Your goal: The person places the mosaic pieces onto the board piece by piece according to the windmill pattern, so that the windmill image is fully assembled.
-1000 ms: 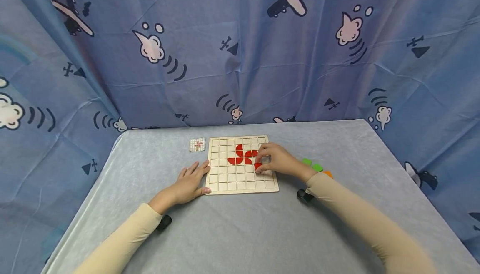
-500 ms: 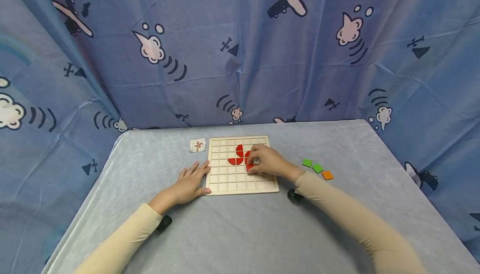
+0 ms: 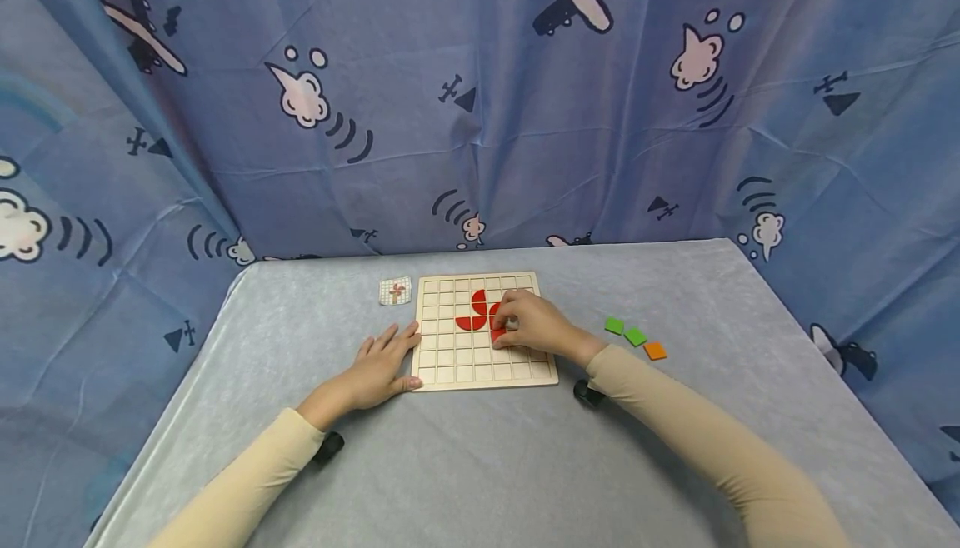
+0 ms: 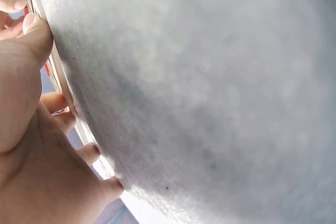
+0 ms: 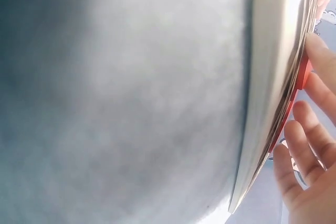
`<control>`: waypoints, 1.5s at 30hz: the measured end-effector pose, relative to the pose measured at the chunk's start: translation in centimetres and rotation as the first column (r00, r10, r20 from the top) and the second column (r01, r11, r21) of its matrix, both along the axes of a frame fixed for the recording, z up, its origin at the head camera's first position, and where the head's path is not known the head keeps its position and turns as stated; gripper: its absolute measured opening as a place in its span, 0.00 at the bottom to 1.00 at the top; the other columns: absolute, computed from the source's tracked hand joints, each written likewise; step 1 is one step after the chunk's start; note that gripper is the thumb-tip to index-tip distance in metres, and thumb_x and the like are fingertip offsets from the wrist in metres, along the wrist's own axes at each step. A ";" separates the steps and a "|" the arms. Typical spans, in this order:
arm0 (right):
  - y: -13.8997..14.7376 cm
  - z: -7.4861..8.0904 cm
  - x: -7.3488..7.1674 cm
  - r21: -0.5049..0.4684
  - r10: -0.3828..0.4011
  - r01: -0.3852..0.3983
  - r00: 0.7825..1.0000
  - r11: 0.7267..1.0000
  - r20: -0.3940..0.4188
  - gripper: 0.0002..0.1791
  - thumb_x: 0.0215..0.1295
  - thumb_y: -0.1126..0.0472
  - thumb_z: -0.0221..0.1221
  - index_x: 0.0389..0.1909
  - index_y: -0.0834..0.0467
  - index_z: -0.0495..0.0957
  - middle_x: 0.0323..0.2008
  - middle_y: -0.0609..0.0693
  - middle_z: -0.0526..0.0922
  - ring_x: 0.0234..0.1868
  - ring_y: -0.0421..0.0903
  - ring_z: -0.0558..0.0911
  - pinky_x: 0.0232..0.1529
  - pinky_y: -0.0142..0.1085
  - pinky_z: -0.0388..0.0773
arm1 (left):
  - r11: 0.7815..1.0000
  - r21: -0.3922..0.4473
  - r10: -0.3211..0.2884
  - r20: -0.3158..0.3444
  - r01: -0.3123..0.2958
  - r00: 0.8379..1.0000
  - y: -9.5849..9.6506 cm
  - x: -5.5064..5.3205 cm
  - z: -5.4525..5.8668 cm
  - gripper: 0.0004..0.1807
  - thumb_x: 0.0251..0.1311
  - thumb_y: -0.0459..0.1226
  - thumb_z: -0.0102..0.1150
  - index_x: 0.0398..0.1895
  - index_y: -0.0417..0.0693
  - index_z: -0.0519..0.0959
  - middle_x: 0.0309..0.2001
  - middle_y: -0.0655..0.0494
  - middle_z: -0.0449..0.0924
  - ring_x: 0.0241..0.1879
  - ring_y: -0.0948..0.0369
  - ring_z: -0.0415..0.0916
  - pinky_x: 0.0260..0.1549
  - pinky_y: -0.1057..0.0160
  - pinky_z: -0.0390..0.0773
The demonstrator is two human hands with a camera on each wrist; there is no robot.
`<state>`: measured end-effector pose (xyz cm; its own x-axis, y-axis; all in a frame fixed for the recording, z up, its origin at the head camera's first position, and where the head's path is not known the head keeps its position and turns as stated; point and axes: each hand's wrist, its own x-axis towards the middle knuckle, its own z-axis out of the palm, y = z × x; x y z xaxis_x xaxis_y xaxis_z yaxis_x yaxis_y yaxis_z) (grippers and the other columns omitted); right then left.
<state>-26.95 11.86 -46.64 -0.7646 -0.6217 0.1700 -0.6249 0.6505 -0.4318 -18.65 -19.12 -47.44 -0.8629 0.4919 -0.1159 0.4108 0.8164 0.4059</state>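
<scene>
A square wooden grid board lies on the table, with several red tiles with curved edges set in a pinwheel near its middle. My right hand is over the board and pinches a red tile between thumb and fingertips, low at the grid just below the pinwheel's centre. The hand covers part of the red shape in the head view. My left hand lies flat on the table at the board's left side, fingers spread, with fingertips and thumb against the board's edge.
Right of the board lie two green tiles and an orange tile. A small card printed with a grid and a pinwheel figure sits by the board's upper left corner. A blue patterned curtain hangs behind the table.
My right hand has moved a little left with the red tile, from the board's right part to below the pinwheel's centre, then stayed there. My left hand has kept still.
</scene>
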 end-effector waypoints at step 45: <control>1.2 -0.2 -0.6 -0.134 -0.046 0.072 0.981 0.988 0.189 0.06 0.52 0.58 0.74 0.29 0.51 0.86 0.35 0.46 0.80 0.36 0.45 0.75 0.39 0.35 0.72 | 1.000 0.004 -0.004 0.016 0.004 1.000 -0.1 -0.1 0.2 0.42 0.66 0.51 0.57 0.77 0.43 0.54 0.81 0.46 0.42 0.79 0.37 0.39 0.68 0.26 0.44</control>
<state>-27.50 13.05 -46.79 -0.8255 -0.5547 0.1038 -0.4878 0.6090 -0.6255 -18.80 -19.23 -47.20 -0.8589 0.4960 -0.1278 0.4075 0.8129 0.4160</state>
